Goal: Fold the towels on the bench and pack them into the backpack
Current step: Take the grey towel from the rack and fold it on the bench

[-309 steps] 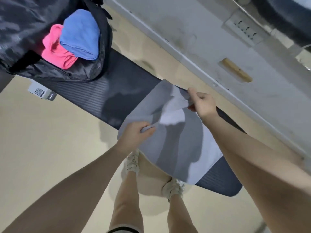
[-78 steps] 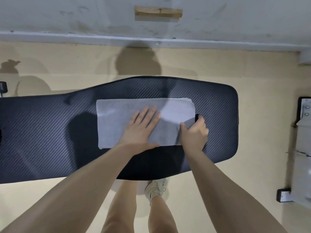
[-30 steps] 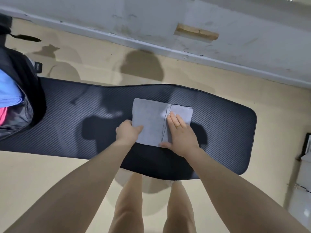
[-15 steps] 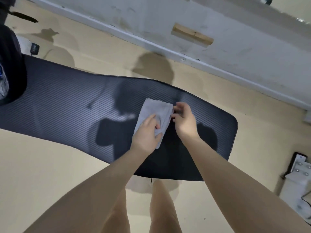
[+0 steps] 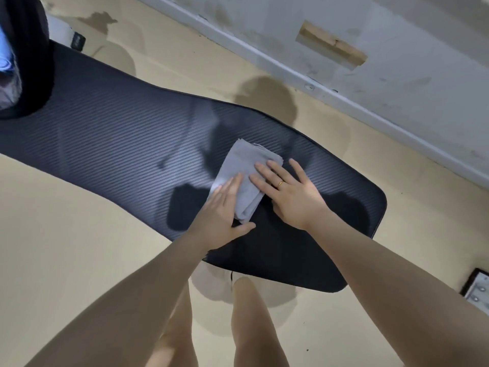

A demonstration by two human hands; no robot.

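Two flat hands now press the grey towel onto the desk in the head view, the only view given. Half a second ago the fingers were curled, tucking the last fold; now the left hand and right hand lie spread, fingers straight, pinching nothing, on a compact narrow bundle at the right part of the desk. Folding looks finished. Judging from this, picking it up and carrying it left to the backpack, at the far-left edge with a blue towel inside, comes next.
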